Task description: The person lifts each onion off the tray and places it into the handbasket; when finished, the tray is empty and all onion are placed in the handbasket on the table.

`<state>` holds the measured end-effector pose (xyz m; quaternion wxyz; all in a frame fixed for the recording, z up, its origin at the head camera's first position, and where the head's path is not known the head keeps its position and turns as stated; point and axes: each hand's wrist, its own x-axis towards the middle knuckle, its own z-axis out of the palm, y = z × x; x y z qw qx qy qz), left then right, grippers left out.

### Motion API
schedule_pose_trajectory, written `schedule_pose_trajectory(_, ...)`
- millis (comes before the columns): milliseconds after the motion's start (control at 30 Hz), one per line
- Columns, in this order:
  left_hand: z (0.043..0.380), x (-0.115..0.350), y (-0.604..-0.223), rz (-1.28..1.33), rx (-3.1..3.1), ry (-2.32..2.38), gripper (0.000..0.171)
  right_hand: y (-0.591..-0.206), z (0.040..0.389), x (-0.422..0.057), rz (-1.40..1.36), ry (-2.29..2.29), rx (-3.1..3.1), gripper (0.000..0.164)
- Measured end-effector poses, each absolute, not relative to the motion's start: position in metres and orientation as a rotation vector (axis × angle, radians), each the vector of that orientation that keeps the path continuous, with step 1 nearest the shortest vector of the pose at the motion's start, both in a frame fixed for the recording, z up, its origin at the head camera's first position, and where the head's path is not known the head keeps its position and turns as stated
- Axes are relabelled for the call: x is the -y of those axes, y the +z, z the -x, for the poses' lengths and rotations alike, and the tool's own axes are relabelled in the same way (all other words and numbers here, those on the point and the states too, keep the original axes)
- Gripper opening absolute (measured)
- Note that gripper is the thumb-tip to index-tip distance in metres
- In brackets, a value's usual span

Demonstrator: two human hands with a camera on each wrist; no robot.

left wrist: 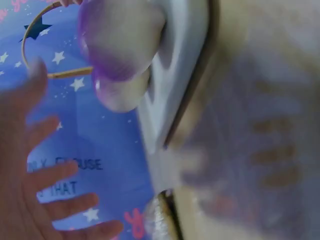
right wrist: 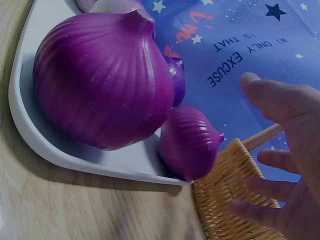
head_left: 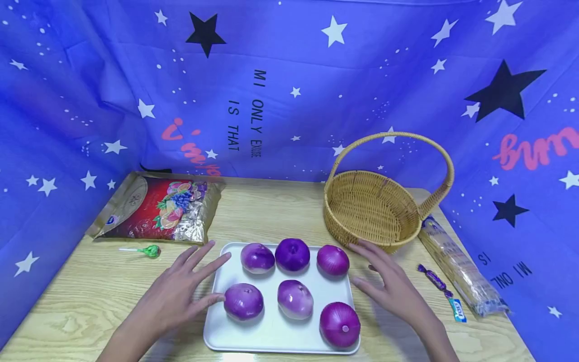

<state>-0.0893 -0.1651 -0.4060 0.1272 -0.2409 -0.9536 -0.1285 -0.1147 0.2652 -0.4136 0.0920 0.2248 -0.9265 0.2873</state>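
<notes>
My left hand [head_left: 174,294] and right hand [head_left: 391,281], fingers [head_left: 214,265] wide and empty at the tray's [head_left: 271,338] side edges near the surface's [head_left: 267,206] front edge, should steady its six onions [head_left: 295,300] lightly, lest any roll

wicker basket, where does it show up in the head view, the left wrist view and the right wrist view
Head: the wicker basket stands right of centre.
Left wrist: at upper left, only part of it, including the curved handle.
Right wrist: at lower right, partly hidden by the right hand.
Shared landmark: the white tray under the purple onions.
</notes>
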Motion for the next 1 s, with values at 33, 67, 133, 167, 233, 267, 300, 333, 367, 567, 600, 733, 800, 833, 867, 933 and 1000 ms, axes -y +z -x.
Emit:
schedule_pose_trajectory(33, 0.089, 0.165, -0.409, 0.658, 2.796, -0.406, 0.068, -0.415, 0.116, -0.264, -0.667, 0.868, 2.755, 0.065)
schedule_pose_trajectory(67, 0.088, 0.165, -0.412, 0.618, 2.814, -0.446, 0.067, -0.417, 0.118, -0.264, -0.667, 0.877, 2.759, 0.065)
schedule_pose_trajectory(133, 0.087, 0.165, -0.419, 0.538, 2.850, -0.520, 0.067, -0.420, 0.121, -0.262, -0.670, 0.899, 2.767, 0.065)
schedule_pose_trajectory(167, 0.086, 0.164, -0.423, 0.502, 2.866, -0.560, 0.067, -0.422, 0.122, -0.261, -0.672, 0.907, 2.771, 0.065)
schedule_pose_trajectory(233, 0.085, 0.161, -0.430, 0.440, 2.887, -0.630, 0.069, -0.425, 0.125, -0.259, -0.673, 0.930, 2.778, 0.065)
schedule_pose_trajectory(267, 0.084, 0.160, -0.434, 0.416, 2.887, -0.675, 0.070, -0.426, 0.126, -0.258, -0.672, 0.934, 2.780, 0.065)
schedule_pose_trajectory(300, 0.083, 0.159, -0.437, 0.390, 2.881, -0.717, 0.070, -0.428, 0.128, -0.257, -0.673, 0.939, 2.782, 0.066)
schedule_pose_trajectory(333, 0.082, 0.157, -0.440, 0.367, 2.871, -0.761, 0.071, -0.429, 0.129, -0.256, -0.672, 0.933, 2.784, 0.066)
schedule_pose_trajectory(367, 0.081, 0.156, -0.442, 0.339, 2.865, -0.812, 0.071, -0.430, 0.131, -0.255, -0.667, 0.930, 2.786, 0.066)
schedule_pose_trajectory(567, 0.077, 0.150, -0.447, 0.180, 2.870, -1.068, 0.068, -0.437, 0.136, -0.249, -0.635, 0.927, 2.807, 0.065)
schedule_pose_trajectory(600, 0.077, 0.149, -0.447, 0.160, 2.876, -1.092, 0.067, -0.438, 0.136, -0.249, -0.628, 0.932, 2.810, 0.066)
schedule_pose_trajectory(733, 0.077, 0.146, -0.449, 0.128, 2.876, -1.160, 0.065, -0.442, 0.138, -0.248, -0.625, 0.975, 2.798, 0.068)
schedule_pose_trajectory(800, 0.077, 0.146, -0.449, 0.128, 2.874, -1.163, 0.063, -0.444, 0.140, -0.248, -0.632, 1.010, 2.787, 0.069)
schedule_pose_trajectory(833, 0.078, 0.145, -0.449, 0.127, 2.874, -1.167, 0.062, -0.445, 0.141, -0.247, -0.637, 1.034, 2.783, 0.069)
schedule_pose_trajectory(867, 0.078, 0.145, -0.449, 0.122, 2.876, -1.166, 0.061, -0.446, 0.141, -0.247, -0.639, 1.058, 2.777, 0.069)
schedule_pose_trajectory(933, 0.078, 0.145, -0.448, 0.107, 2.886, -1.168, 0.058, -0.447, 0.143, -0.246, -0.634, 1.099, 2.771, 0.068)
schedule_pose_trajectory(1000, 0.078, 0.145, -0.448, 0.092, 2.896, -1.176, 0.056, -0.448, 0.144, -0.246, -0.635, 1.127, 2.764, 0.068)
